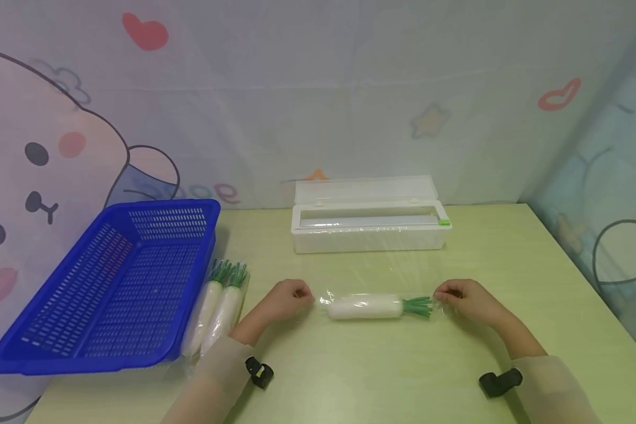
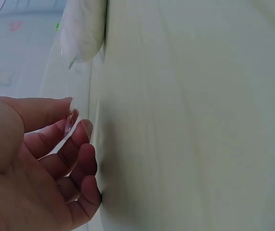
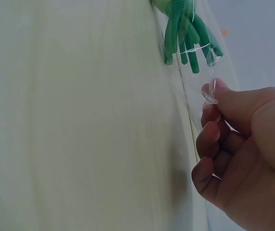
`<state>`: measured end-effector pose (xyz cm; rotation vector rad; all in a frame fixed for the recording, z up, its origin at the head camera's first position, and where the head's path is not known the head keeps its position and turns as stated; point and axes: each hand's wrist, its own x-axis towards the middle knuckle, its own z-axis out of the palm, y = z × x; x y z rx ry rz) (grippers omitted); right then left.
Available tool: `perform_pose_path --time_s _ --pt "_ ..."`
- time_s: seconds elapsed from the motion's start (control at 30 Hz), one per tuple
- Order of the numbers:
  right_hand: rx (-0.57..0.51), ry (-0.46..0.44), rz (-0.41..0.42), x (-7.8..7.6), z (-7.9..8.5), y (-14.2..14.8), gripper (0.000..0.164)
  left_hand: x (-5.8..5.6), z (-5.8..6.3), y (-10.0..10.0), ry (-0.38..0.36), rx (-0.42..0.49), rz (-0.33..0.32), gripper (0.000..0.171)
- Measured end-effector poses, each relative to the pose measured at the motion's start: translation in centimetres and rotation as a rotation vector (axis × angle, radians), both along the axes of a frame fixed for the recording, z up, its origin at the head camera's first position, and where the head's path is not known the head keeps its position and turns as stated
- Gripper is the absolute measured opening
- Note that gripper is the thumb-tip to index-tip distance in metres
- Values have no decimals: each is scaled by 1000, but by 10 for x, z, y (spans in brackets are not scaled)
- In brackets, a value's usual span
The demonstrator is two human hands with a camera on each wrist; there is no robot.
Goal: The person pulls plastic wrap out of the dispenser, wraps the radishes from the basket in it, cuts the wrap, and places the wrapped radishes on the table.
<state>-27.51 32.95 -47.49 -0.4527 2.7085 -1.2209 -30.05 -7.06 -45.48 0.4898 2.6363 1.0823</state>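
Note:
A white radish (image 1: 365,307) with green stalks lies crosswise on the table, under clear plastic wrap (image 1: 373,268) that stretches back to a white dispenser box (image 1: 368,238) with its lid raised. My left hand (image 1: 288,299) pinches the wrap just beyond the radish's left tip. Past the green stalks (image 3: 188,33), my right hand (image 1: 467,300) pinches the other edge of the wrap between thumb and forefinger. In the left wrist view a bit of film (image 2: 71,120) shows between thumb and fingers, the radish's pale end (image 2: 84,29) above.
A large blue plastic basket (image 1: 191,306) stands on the left of the table (image 1: 376,377). Between it and the left arm lie two wrapped radishes (image 1: 225,312). A green slider (image 1: 444,222) sits at the dispenser's right end. Behind the table hangs a patterned cloth (image 1: 360,118).

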Motion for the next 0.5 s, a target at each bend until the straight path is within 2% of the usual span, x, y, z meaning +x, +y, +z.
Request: perform_pose_path --time_s 0.17,0.27,0.4,0.5 --pt "13 -2 24 2 -2 -2 16 1 -1 1 46 -65 -37 8" --pt "13 -13 14 3 -3 -2 16 1 -3 3 46 -94 -44 8" --pt "19 -15 1 4 -4 0 21 1 -2 3 42 -116 -43 8" --pt "29 -7 -20 6 -2 5 28 3 0 0 29 -114 -15 9"
